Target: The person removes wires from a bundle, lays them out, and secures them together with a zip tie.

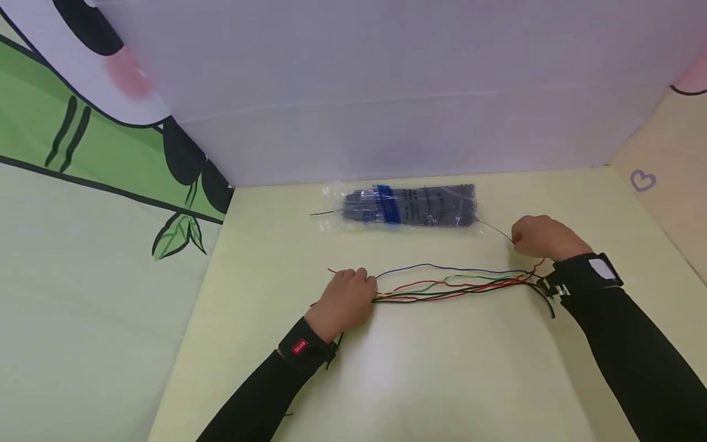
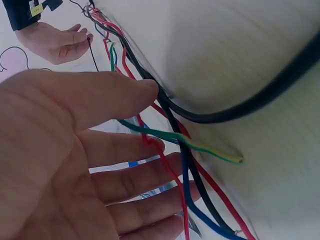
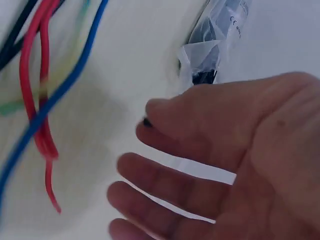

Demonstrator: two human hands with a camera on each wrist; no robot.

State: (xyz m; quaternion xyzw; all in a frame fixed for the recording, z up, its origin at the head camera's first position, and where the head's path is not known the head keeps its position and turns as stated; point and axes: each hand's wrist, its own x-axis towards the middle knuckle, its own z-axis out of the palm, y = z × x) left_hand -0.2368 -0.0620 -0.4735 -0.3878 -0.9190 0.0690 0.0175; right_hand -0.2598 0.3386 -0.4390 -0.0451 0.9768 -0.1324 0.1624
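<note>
My left hand (image 1: 345,302) grips a bundle of coloured wires (image 1: 469,290) near their left ends, low over the table. In the left wrist view, the thumb lies on a black wire (image 2: 200,118) and the fingers pass behind red, blue and green-yellow strands. My right hand (image 1: 544,236) is above the bundle's right end. Its thumb and forefinger pinch a thin dark cable tie (image 1: 499,232), which runs toward a clear bag of dark cable ties (image 1: 436,205). Only a black tip of that tie (image 3: 146,122) shows between the fingertips in the right wrist view.
The pale yellow table (image 1: 431,368) meets a white backdrop (image 1: 414,135) just behind the bag. Another dark tip (image 1: 321,213) pokes out of the bag's left end. Printed fabric (image 1: 99,141) covers the left side.
</note>
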